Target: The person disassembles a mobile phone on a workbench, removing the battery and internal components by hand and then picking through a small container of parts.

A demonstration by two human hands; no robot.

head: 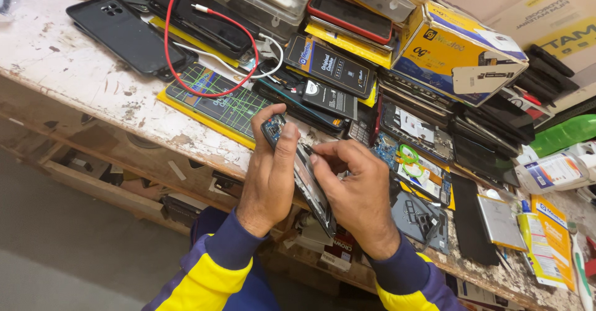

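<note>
Over the cluttered workbench (74, 69), your left hand (268, 174) and right hand (354, 190) both grip the opened phone (307, 177); you're prying inside, so proceed gently.

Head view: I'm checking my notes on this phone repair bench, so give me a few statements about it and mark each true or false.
1. Both hands hold one opened phone between them. True: the left hand grips its upper end and the right hand its middle.
2. A red cable loops over the phones at the back of the workbench. True.
3. The yellow box lies on the floor. False: it rests on the pile of phones at the back of the bench.
4. The person wears gloves. False: both hands are bare, with blue and yellow sleeves at the wrists.
5. A green bottle lies at the right edge. True.
</note>
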